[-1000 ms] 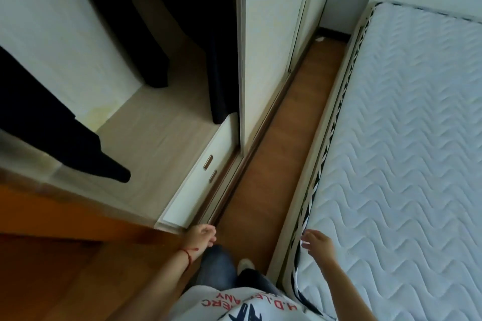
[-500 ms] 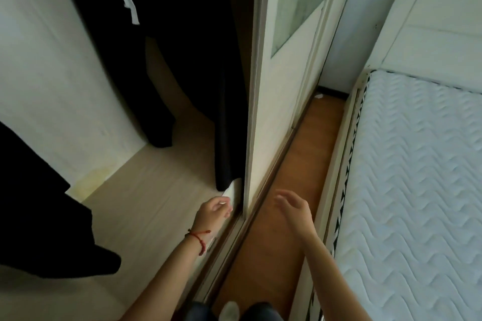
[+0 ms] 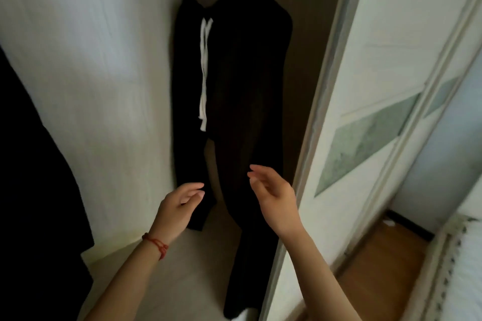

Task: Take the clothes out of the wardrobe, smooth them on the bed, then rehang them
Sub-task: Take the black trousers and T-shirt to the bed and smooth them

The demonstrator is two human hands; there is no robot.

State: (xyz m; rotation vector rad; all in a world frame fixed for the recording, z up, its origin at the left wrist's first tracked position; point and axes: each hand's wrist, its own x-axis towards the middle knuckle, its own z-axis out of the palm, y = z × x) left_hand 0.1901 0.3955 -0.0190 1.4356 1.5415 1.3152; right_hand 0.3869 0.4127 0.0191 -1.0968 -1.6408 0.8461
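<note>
Black trousers (image 3: 242, 65) with a white drawstring (image 3: 203, 70) hang from a hanger at the top of the open wardrobe, legs reaching down to its floor. My left hand (image 3: 177, 206), a red thread on its wrist, is raised in front of the left trouser leg, fingers apart and empty. My right hand (image 3: 273, 195) is held up before the right leg, fingers loosely spread, holding nothing. I cannot tell whether either hand touches the cloth. Another dark garment (image 3: 34, 177) hangs at the far left edge.
The wardrobe's white side wall (image 3: 91, 73) stands left of the trousers. The sliding door (image 3: 378, 86) with green diamond panels stands on the right. A strip of wooden floor (image 3: 378, 273) and the edge of the bed's mattress (image 3: 467, 268) show at the lower right.
My view has tilted up from the floor and bed to the hanging trousers. Both hands have risen from low beside my body to in front of the trouser legs.
</note>
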